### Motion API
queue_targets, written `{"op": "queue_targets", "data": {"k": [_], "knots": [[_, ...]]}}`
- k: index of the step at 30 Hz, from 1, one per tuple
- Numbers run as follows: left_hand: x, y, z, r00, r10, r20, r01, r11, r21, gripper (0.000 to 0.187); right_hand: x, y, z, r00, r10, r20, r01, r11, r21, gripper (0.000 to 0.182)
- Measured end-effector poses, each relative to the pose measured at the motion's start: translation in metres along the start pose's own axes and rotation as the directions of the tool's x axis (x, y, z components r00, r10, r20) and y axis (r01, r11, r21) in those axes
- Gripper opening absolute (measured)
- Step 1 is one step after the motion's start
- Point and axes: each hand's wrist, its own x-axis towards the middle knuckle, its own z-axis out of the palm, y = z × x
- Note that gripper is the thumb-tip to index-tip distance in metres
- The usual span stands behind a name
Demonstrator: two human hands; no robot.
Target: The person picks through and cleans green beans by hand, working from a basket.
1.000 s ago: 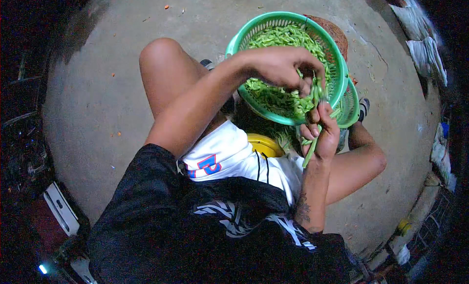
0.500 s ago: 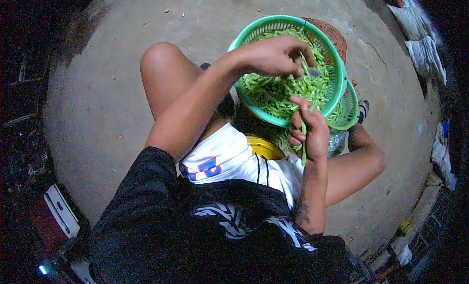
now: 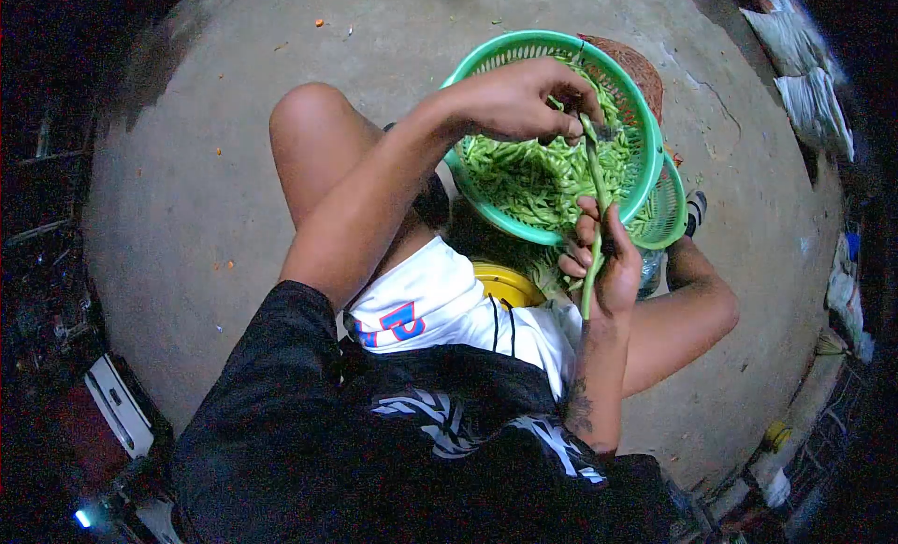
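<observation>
My left hand (image 3: 524, 100) is closed, palm down, over the green basket. A short grey knife blade (image 3: 603, 132) shows at its fingertips; the handle is hidden. My right hand (image 3: 606, 263), palm up, grips a long green bean (image 3: 600, 184). The bean stands lengthwise, its far end at the blade and its near end below my fingers. Under both hands the green plastic basket (image 3: 482, 200) holds a heap of cut green pieces (image 3: 533, 174).
Right of the basket sits a second green basket (image 3: 675, 228), with a reddish net sack (image 3: 636, 72) behind. A yellow round container (image 3: 505, 280) is between my legs. White sacks (image 3: 809, 104) lie along the right edge of the concrete floor (image 3: 215, 235).
My right hand has dropped slightly and turned more palm up, moving away from my left hand. The bean now shows at full length between them. The baskets have hardly shifted.
</observation>
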Motion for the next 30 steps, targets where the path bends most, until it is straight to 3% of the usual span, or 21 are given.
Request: {"op": "queue_targets", "data": {"k": [2,6,8,12,14,18,22,24,26,28,30], "knots": [[0.0,-0.002,0.001,0.995,0.078,-0.056,-0.073,0.993,0.088,0.027,0.0,-0.001,-0.005,0.993,0.055,0.1,-0.078,0.968,0.237,0.041],[-0.001,-0.004,0.003,0.993,0.067,-0.1,-0.063,0.997,0.036,0.028,0.0,-0.002,-0.016,0.984,0.007,0.176,-0.053,0.965,0.257,0.04],[0.001,-0.006,0.004,0.989,0.119,-0.083,-0.118,0.993,0.019,0.03,-0.003,-0.004,-0.013,0.992,0.04,0.117,-0.067,0.971,0.232,0.038],[0.003,-0.008,0.009,0.997,0.072,-0.005,-0.072,0.996,0.056,0.035,-0.008,-0.002,-0.013,0.999,0.016,0.043,-0.022,0.991,0.135,0.033],[0.001,-0.003,0.017,0.998,0.052,-0.041,-0.043,0.981,0.19,0.04,-0.012,-0.002,-0.011,1.0,-0.007,0.008,0.006,0.994,0.108,0.031],[0.009,-0.012,0.018,0.999,0.044,0.01,-0.044,0.996,0.084,0.042,-0.017,-0.001,-0.008,0.997,-0.075,-0.034,0.075,0.997,0.021,0.03],[0.009,-0.011,0.015,0.999,0.019,0.028,-0.021,0.996,0.09,0.04,-0.019,0.001,-0.012,0.991,-0.131,-0.012,0.131,0.991,-0.023,0.03],[0.009,-0.017,0.006,0.995,-0.065,0.073,0.075,0.987,-0.141,0.036,-0.022,0.0,-0.01,0.99,-0.138,-0.024,0.137,0.99,-0.03,0.03],[0.012,-0.025,-0.001,0.998,-0.063,0.01,0.064,0.992,-0.113,0.037,-0.022,0.0,-0.011,0.988,-0.15,-0.029,0.149,0.988,-0.036,0.03],[0.011,-0.027,-0.007,0.996,-0.094,-0.011,0.088,0.966,-0.245,0.038,-0.021,0.0,-0.015,0.983,-0.175,-0.058,0.172,0.984,-0.048,0.029],[0.01,-0.013,0.009,0.993,-0.119,0.024,0.121,0.988,-0.096,0.04,-0.02,0.001,-0.013,0.98,-0.182,-0.079,0.175,0.981,-0.082,0.029]]}}
